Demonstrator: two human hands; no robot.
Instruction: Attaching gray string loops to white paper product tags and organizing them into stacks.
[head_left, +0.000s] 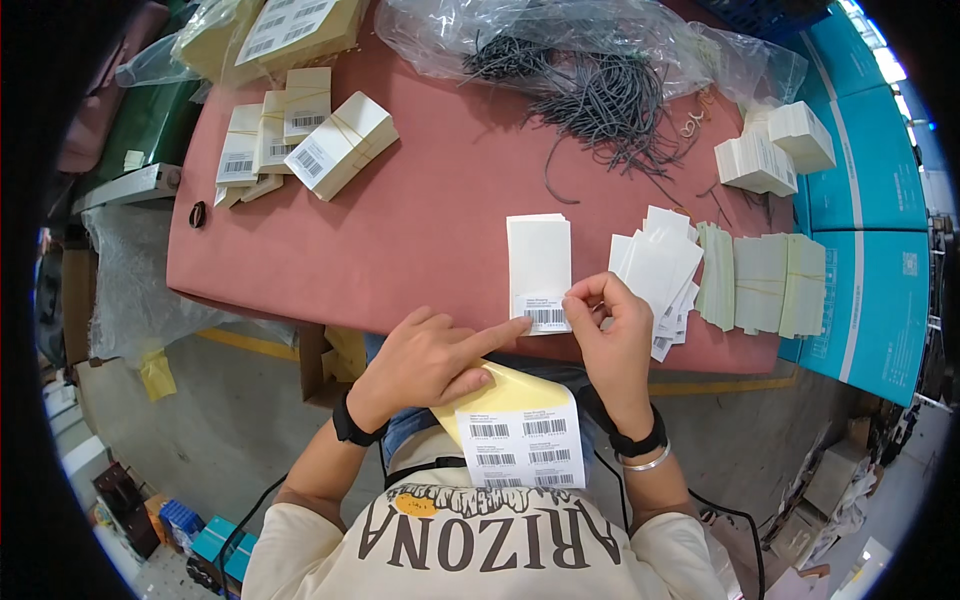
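Note:
A stack of white cards (539, 251) lies near the table's front edge. On its lower end sits a white barcode label (545, 315). My right hand (616, 326) pinches the label's right edge between thumb and index finger. The extended index finger of my left hand (433, 354) touches the label's left side. Below it, a sheet of barcode labels (520, 445) with a curled yellow backing hangs over my lap, its upper edge held under my left thumb. To the right of my right hand lies a loose, fanned pile of white cards (664, 255).
Banded bundles of labelled cards (341, 146) stand at the back left of the red table (420, 247). Dark cords (607, 101) spill from a clear plastic bag (690, 45). Pale green card bundles (761, 281) and blue cartons (870, 300) line the right side.

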